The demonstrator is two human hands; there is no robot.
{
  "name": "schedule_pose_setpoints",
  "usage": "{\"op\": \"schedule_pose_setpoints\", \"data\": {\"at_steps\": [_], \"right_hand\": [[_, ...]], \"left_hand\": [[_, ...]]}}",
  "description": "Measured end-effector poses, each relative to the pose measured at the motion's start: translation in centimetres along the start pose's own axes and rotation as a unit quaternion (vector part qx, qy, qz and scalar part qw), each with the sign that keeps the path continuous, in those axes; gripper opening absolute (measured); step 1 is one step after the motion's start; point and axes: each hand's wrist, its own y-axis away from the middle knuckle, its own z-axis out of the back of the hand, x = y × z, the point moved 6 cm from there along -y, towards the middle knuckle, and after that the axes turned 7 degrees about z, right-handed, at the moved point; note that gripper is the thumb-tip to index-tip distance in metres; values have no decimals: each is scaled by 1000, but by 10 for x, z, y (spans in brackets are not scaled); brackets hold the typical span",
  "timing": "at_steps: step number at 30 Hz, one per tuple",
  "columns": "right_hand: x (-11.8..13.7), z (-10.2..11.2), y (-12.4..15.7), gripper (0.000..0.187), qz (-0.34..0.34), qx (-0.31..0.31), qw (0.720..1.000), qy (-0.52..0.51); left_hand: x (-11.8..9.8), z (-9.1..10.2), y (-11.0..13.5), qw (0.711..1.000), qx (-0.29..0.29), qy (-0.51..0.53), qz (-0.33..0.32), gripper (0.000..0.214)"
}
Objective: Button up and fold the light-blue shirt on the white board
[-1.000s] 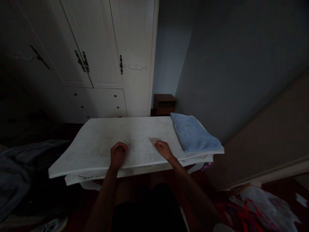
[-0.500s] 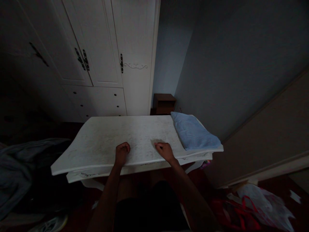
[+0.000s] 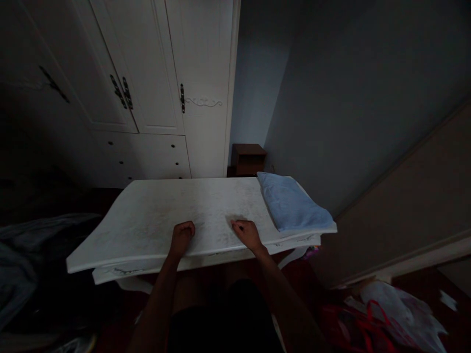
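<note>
My left hand (image 3: 183, 235) is curled into a loose fist above the front part of a white table (image 3: 154, 211) with grey smudges. To its right, my right hand (image 3: 247, 233) is also closed, thumb and forefinger curled together with a small dark gap between them. Nothing shows in either hand. Both wrists lie over the table's front edge, a short space apart. On the table's right end lies a folded light-blue cloth (image 3: 294, 203), apart from my right hand.
Behind the table stands a white wardrobe (image 3: 206, 137) with dark handles. A small brown cabinet (image 3: 250, 149) is in the far corner. Grey cloth (image 3: 18, 274) lies at left. On the floor at right are a red bag (image 3: 364, 326) and white plastic bags (image 3: 397, 309).
The view has shifted slightly, so the table sits a little lower and further left. My right hand's curl shows a slightly wider gap. Both hands remain in nearly the same place on the table.
</note>
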Motion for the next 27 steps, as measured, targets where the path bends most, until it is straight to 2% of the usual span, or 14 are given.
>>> {"op": "schedule_pose_setpoints", "data": {"at_steps": [4,7,11,14,19,27], "right_hand": [[-2,1,-1,49,-11,-9,999,-40],[-7,1,-3,51,-34,-14,993,-110],[-18,3,-2,55,-95,-22,968,-230],[-23,5,0,57,-125,-20,951,-281],[-22,5,2,60,-117,-10,946,-301],[-23,4,3,61,-117,-29,941,-316]], "left_hand": [[-4,-3,1,999,-5,-42,-6,10],[-5,-4,1,999,-13,-46,1,11],[-5,-6,2,999,-17,-27,7,10],[-5,-6,2,999,-28,-32,8,10],[-2,-4,3,998,-44,-31,12,11],[1,0,2,997,-73,-8,13,14]]}}
